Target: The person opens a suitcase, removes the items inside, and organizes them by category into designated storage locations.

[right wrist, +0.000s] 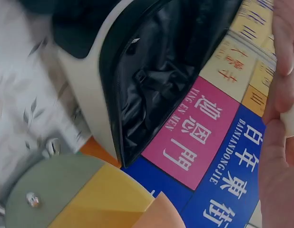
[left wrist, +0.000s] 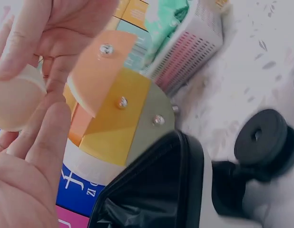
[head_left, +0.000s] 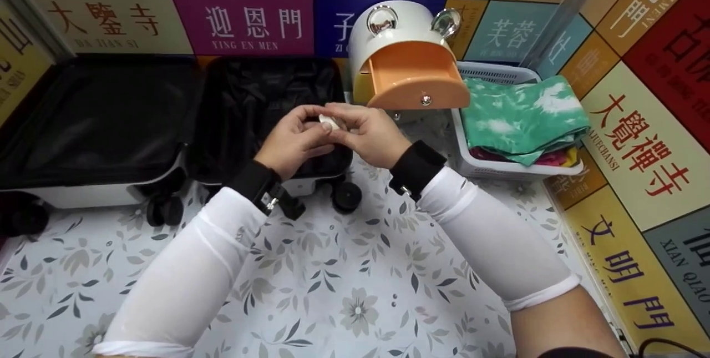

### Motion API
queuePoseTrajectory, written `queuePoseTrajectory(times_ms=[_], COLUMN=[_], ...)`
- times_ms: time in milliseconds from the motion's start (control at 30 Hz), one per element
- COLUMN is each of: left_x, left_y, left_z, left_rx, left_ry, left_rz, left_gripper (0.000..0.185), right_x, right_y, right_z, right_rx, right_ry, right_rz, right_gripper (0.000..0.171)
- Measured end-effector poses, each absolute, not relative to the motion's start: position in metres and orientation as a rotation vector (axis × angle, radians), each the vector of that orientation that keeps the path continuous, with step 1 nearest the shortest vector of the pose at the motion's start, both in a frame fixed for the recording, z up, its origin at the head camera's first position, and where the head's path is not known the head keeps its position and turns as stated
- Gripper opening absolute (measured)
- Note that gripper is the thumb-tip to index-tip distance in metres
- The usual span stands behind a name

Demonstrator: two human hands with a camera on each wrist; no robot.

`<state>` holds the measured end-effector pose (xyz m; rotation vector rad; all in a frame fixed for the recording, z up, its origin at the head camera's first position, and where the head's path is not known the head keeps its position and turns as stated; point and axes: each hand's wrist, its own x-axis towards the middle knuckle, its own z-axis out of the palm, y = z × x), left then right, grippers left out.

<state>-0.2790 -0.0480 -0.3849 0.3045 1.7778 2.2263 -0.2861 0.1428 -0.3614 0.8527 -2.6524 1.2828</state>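
Both hands come together in the head view, over the front edge of the open suitcase [head_left: 266, 91] and just before the duck-shaped drawer box [head_left: 407, 30]. Between their fingertips they hold a small rounded cream-white piece [head_left: 331, 121]. Seen from the left wrist, this piece [left wrist: 16, 102] looks smooth and round with a paler rim; its exact kind does not show. My left hand [head_left: 297, 139] grips it from the left with bent fingers and thumb. From the right, the fingers and thumb of my right hand [head_left: 380, 135] pinch it. The box's orange top drawer [head_left: 416, 91] is pulled out.
A white basket [head_left: 493, 169] with folded green tie-dyed cloth [head_left: 524, 116] stands at the right. The suitcase's other half [head_left: 94, 119] lies at the left, with black wheels [head_left: 346, 197] jutting forward. Printed panels [head_left: 244, 22] wall the back and right of the flowered surface [head_left: 355, 291].
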Motion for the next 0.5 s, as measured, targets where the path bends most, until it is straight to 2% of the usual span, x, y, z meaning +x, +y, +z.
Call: queuePoseTrajectory(times_ms=[233,500], left_x=[-0.279,-0.281], left_y=[-0.059,-0.093], left_z=[-0.383,-0.392], left_rx=[0.402,0.364], left_ry=[2.078,2.556], left_rz=[2.057,1.708], left_gripper=[0.043,0.051], right_x=[-0.3,-0.361], right_y=[0.143,0.19], right_z=[-0.348,-0.315], right_rx=[0.849,0.262], right_ry=[-2.69,-2.805], right_rz=[0.971,0.889], right_gripper=[0.042,0.048])
